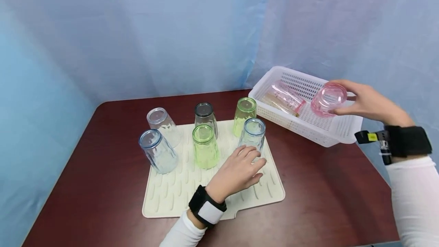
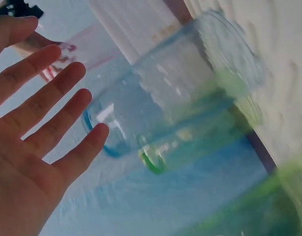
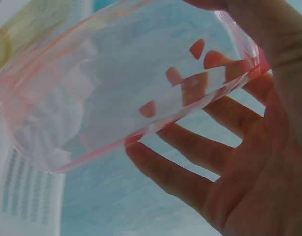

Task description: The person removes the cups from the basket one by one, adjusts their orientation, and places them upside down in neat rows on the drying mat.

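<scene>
My right hand (image 1: 368,102) grips a pink transparent glass (image 1: 330,98) over the right part of the white basket (image 1: 295,125). In the right wrist view the thumb and fingers wrap around the pink glass (image 3: 106,93), which is tilted. On the drying mat (image 1: 171,205), my left hand (image 1: 238,169) is beside a blue glass (image 1: 253,134), its fingers spread and holding nothing. The left wrist view shows this blue glass (image 2: 156,98) just past the fingertips. Another pink glass (image 1: 288,95) and a pale amber glass (image 1: 277,104) lie on their sides in the basket.
Several other glasses stand on the mat: a dark grey one (image 1: 205,119), a green one (image 1: 205,148), a second green one (image 1: 244,115), a clear one (image 1: 165,127) and a blue one (image 1: 159,151). Behind the dark red table (image 1: 103,186) hangs a blue curtain (image 1: 171,29).
</scene>
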A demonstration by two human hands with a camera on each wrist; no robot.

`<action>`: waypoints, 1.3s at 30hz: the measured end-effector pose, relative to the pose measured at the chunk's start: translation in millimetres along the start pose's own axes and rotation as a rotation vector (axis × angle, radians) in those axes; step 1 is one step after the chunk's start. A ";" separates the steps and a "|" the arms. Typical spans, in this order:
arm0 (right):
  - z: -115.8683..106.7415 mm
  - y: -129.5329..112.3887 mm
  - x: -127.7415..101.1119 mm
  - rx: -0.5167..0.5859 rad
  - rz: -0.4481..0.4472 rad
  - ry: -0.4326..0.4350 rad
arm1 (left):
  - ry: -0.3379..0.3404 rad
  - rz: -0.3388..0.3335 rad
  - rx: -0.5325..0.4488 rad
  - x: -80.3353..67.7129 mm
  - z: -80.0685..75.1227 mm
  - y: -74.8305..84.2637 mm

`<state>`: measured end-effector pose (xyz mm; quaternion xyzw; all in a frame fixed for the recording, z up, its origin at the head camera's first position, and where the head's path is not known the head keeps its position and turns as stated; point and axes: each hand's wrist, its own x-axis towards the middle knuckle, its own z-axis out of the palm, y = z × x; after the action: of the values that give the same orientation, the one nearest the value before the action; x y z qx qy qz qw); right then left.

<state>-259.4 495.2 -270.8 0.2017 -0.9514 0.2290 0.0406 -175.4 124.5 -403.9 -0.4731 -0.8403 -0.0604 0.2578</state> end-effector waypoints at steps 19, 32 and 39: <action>97.7 -85.5 -73.7 0.270 -0.113 0.094 | 0.082 -0.276 -0.029 -105.9 -44.7 -40.3; 190.9 -152.8 -28.8 0.435 -0.304 -0.111 | 0.076 -0.504 0.038 -192.9 -70.5 -71.7; 236.9 -208.8 3.6 0.574 -0.360 -0.244 | 0.128 -0.638 0.028 -237.4 -82.2 -83.4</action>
<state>-175.0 216.9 -393.9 0.3950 -0.7956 0.4501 -0.0917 -113.8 -130.7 -437.7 -0.1775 -0.9290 -0.1564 0.2845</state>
